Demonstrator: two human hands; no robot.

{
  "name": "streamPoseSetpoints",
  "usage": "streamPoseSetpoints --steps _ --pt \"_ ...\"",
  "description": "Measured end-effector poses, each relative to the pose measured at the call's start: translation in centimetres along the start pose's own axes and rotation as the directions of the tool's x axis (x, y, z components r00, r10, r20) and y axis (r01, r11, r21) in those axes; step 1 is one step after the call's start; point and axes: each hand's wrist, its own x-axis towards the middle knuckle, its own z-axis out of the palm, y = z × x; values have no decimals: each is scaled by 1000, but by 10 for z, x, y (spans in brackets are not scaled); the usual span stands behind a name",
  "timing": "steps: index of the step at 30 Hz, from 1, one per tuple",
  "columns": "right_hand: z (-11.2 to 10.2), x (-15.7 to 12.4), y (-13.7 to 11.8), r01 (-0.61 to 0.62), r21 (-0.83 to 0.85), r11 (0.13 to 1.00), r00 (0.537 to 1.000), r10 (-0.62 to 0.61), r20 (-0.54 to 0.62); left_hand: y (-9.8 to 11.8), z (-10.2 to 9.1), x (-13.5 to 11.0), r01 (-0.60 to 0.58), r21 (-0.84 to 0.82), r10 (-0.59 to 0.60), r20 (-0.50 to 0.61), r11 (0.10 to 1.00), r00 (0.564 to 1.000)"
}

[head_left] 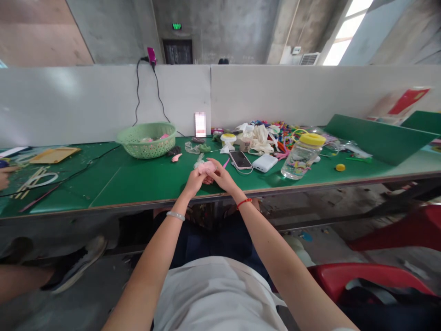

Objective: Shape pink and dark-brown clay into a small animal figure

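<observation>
Both my hands meet over the green table [138, 184] near its front edge. My left hand [193, 181] and my right hand [220, 174] are closed around a small pink soft lump [206, 168], pinching it from both sides. A thin pink stick [226, 162] lies just right of the lump. A pale bracelet sits on my left wrist and a red cord on my right wrist.
A green basket [147, 139] stands behind left. A phone [240, 160], a white power bank [264, 163], a yellow-lidded clear jar [303, 156] and a heap of colourful craft bits [275, 131] lie to the right. Another person's hand [4, 177] and shoe [74, 264] are at far left. Red chairs [372, 276] are on my right.
</observation>
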Motion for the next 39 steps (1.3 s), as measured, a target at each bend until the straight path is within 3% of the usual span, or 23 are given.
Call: streamPoseSetpoints --steps 6,12,23,34,39 --pt "1 -1 0 -18 -31 999 999 17 -47 1 0 1 10 -13 -11 -23 1000 1000" --pt "2 -1 -2 -64 70 996 997 67 -44 5 -2 -2 -33 -56 28 -89 998 996" --pt "3 -7 -13 -16 -155 988 1000 16 -4 1 -4 0 -3 -43 0 -71 999 997" --pt "1 -3 -8 -48 31 998 998 48 -28 6 -2 -3 -36 -31 35 -28 999 999" --pt "0 -5 -9 -42 0 999 999 42 9 2 -2 0 -43 -9 43 -26 999 999"
